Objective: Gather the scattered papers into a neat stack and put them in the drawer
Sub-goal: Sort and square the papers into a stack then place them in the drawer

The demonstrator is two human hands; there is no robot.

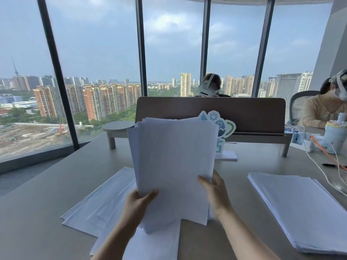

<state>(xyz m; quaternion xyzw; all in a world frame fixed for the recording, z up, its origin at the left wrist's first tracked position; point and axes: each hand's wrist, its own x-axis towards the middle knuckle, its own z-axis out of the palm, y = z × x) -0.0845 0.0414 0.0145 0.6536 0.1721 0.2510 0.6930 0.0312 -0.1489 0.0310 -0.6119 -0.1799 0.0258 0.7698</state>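
Above desk (47, 194), hands (both) grip papers (174, 156).

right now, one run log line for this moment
step: gathering | left hand: grips bundle of papers | right hand: grips bundle | loose sheets: on desk

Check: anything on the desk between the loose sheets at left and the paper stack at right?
Head view: the held sheaf and both hands, left hand and right hand, hang over that stretch; visible desk there is bare.
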